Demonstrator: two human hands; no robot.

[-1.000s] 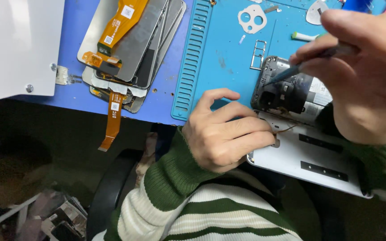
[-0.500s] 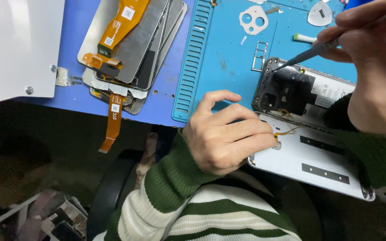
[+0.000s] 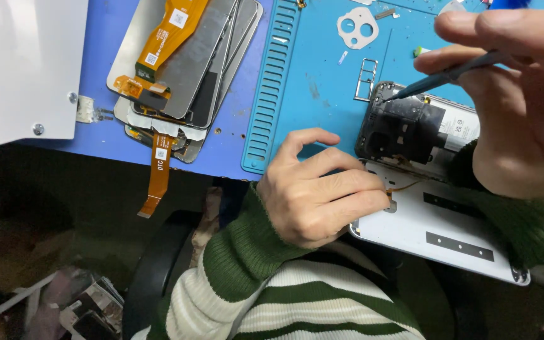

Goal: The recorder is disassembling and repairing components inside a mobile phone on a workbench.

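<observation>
Opened phone (image 3: 429, 189) lies on blue mat (image 3: 310, 94) at desk edge. Left hand (image 3: 322, 195) presses on its frame, fingers curled, gripping nothing. Right hand (image 3: 517, 94) pinches 1 screwdriver (image 3: 442, 79), tip at phone's top corner. Nearby: stack of screens (image 3: 184, 82) w/ 2 orange flex cables, 1 SIM tray (image 3: 365, 79), 1 camera cover (image 3: 357, 26).

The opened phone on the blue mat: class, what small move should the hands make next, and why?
Probably press the tool tip down at the phone frame's top left corner. The right hand pinches the tool with its tip already at that corner, and the left hand steadies the white back panel. Whether a screw sits there is too small to tell.
</observation>
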